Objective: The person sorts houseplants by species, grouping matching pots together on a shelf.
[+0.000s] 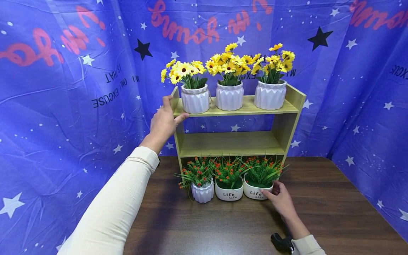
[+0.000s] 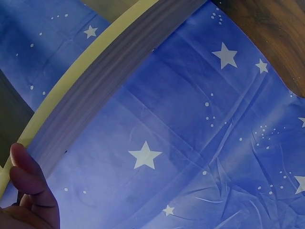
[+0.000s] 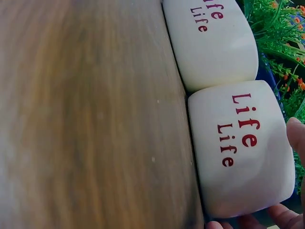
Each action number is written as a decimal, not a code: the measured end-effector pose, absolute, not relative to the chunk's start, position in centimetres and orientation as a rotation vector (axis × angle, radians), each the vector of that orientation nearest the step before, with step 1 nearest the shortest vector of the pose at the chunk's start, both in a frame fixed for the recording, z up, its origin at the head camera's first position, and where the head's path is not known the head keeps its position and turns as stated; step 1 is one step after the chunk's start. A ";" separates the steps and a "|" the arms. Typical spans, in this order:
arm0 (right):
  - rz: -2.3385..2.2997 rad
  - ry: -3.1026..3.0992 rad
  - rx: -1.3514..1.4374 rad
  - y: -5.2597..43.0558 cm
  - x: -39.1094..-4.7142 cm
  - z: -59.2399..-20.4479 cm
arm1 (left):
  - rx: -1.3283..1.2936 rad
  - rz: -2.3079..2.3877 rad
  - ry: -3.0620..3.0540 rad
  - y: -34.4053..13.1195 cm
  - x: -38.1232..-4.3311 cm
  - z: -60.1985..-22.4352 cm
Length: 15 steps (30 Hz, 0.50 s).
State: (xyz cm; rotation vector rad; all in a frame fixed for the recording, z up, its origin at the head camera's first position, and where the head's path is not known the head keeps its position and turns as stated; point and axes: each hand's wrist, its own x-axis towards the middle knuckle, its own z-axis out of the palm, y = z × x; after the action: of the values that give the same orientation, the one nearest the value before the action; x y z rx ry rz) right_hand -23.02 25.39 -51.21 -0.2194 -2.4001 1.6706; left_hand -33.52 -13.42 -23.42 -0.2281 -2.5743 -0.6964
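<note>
My left hand grips the left side panel of a wooden shelf, its thumb lying along the top board's front edge. In the left wrist view the fingers curl at the panel's edge. My right hand holds the right end of a white "Life" pot of red-flowered greenery, thumb at the front rim and fingers round the side. This pot stands on the table against a second "Life" pot. A ribbed white pot of red flowers is left of them.
Three ribbed white pots of yellow flowers stand on the top board: left pot, middle pot and right pot. A blue starred curtain surrounds the dark wooden table.
</note>
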 end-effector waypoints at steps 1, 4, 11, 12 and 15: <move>1.669 -2.400 -0.222 25.3 -23.1 -51.2 | -0.227 -0.694 -2.573 -13.4 -33.5 -23.4; 1.646 -2.420 -0.242 25.1 -23.4 -51.3 | -0.228 -0.693 -2.569 -13.5 -33.5 -23.3; 1.683 -2.394 -0.252 24.8 -24.0 -51.6 | -0.229 -0.695 -2.572 -13.4 -33.4 -23.4; 1.692 -2.387 -0.251 24.8 -24.1 -51.7 | -0.228 -0.695 -2.573 -13.4 -33.4 -23.4; 1.698 -2.378 -0.255 24.7 -24.1 -51.7 | -0.228 -0.692 -2.573 -13.5 -33.4 -23.3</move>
State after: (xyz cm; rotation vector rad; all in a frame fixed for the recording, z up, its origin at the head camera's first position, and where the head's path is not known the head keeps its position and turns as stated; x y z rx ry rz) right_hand -24.10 24.71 -51.71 -0.2549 -2.3778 1.6980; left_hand -33.41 -13.45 -23.33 -0.2276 -2.5733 -0.6925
